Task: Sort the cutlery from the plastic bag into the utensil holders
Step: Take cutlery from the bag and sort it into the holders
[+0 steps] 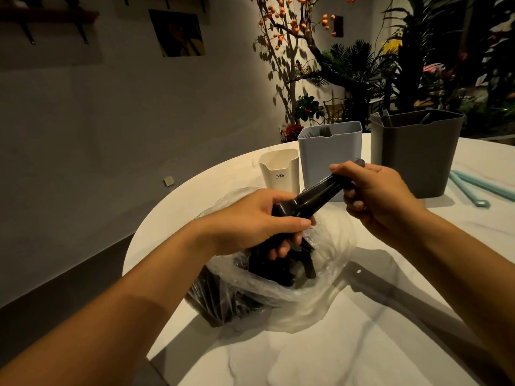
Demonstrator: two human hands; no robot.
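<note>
A clear plastic bag [303,299] lies open on the white marble table [362,344], with several dark cutlery pieces [267,270] inside. Above its mouth, both hands hold a bundle of dark utensils [320,192]. My left hand [250,221] grips the bundle's lower end, fingers curled under it. My right hand [376,196] grips the upper end. Behind stand three holders: a small white one [278,169], a light blue-grey one [328,154] with cutlery tips showing, and a dark grey one [418,151] with utensils inside.
Two pale teal sticks [473,189] lie on the table right of the dark grey holder. The table's curved edge [156,218] runs close on the left. Plants and a branch with orange fruit [348,65] stand beyond the table.
</note>
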